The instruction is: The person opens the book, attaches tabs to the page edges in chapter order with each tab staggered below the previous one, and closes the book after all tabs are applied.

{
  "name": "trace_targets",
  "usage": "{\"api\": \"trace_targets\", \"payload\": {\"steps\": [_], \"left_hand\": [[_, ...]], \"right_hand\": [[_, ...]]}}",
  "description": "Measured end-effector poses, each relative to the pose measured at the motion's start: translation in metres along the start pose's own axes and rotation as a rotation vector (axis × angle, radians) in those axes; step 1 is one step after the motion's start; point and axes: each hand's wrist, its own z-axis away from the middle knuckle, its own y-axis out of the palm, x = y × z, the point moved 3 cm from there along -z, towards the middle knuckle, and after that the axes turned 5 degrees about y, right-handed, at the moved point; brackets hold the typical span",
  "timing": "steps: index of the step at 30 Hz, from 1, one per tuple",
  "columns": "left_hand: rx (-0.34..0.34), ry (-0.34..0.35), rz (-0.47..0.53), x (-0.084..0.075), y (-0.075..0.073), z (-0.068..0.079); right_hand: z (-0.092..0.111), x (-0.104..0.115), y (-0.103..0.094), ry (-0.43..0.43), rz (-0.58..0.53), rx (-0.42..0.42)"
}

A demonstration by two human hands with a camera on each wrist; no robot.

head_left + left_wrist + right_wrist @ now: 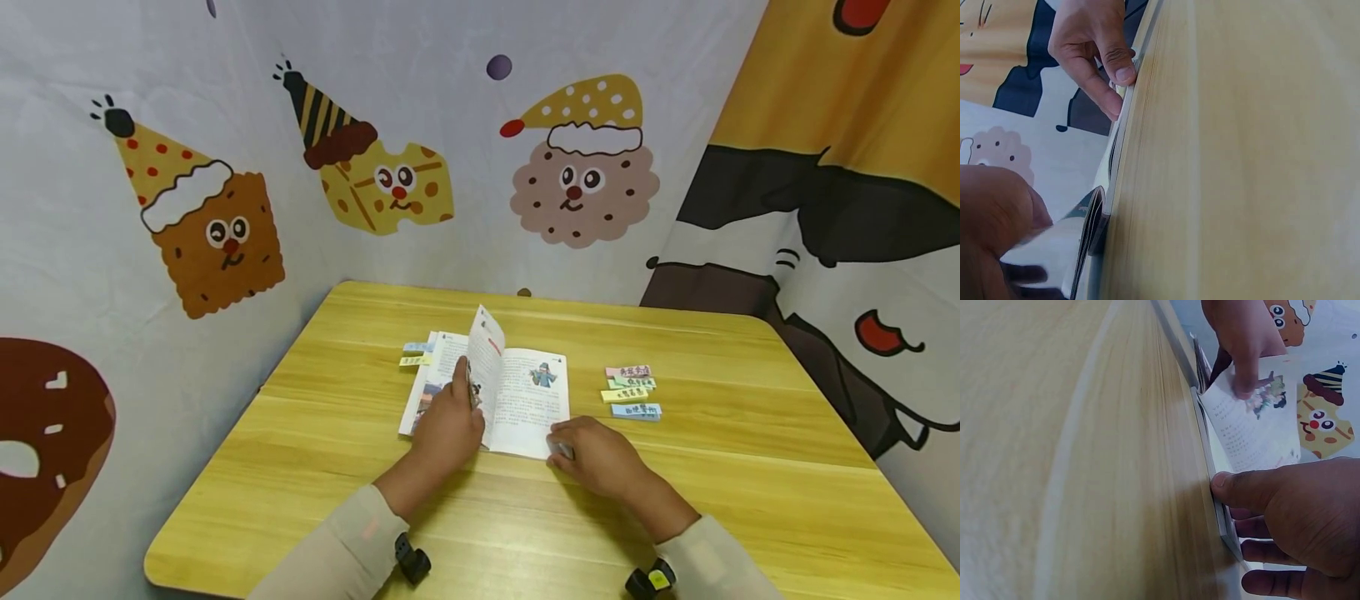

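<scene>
An open book (525, 417) lies on the wooden table, with printed text and a small blue-clad figure on its right page. One page (487, 346) stands raised near the middle. My left hand (447, 425) holds this page, its thumb on the printed side in the right wrist view, where the page (1250, 425) bends. At the book's lower right corner, my right hand (600, 457) grips the edge, thumb along the near side and fingers on the page side. Blue and yellow label tabs (415, 361) stick out from the book's left edge.
To the right of the book, several pink, green, yellow and blue label strips (628, 396) with handwriting lie in a column on the table (750, 467). A cloth backdrop (465, 258) with cartoon snacks hangs behind the table.
</scene>
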Motion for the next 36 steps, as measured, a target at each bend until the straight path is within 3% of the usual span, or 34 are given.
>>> {"api": "trace_targets", "payload": {"steps": [7, 11, 15, 20, 24, 36], "left_hand": [[-0.059, 0.020, -0.168, 0.007, 0.003, 0.000], [-0.054, 0.049, -0.233, 0.008, 0.004, 0.000], [0.030, 0.143, -0.258, 0.003, 0.005, 0.002], [0.190, 0.332, -0.158, -0.010, 0.005, 0.009], [0.274, 0.419, -0.133, -0.016, 0.005, 0.013], [0.337, 0.356, -0.131, -0.017, 0.011, 0.014]], "right_hand": [[-0.001, 0.000, 0.000, 0.012, 0.002, 0.010], [-0.001, 0.000, 0.000, 0.015, 0.001, 0.014], [-0.002, -0.001, 0.000, 0.012, 0.009, 0.015], [-0.002, 0.000, 0.000, 0.002, 0.006, 0.019], [-0.003, 0.000, -0.001, 0.017, 0.009, 0.027], [-0.002, 0.002, -0.005, -0.027, -0.006, 0.019]]}}
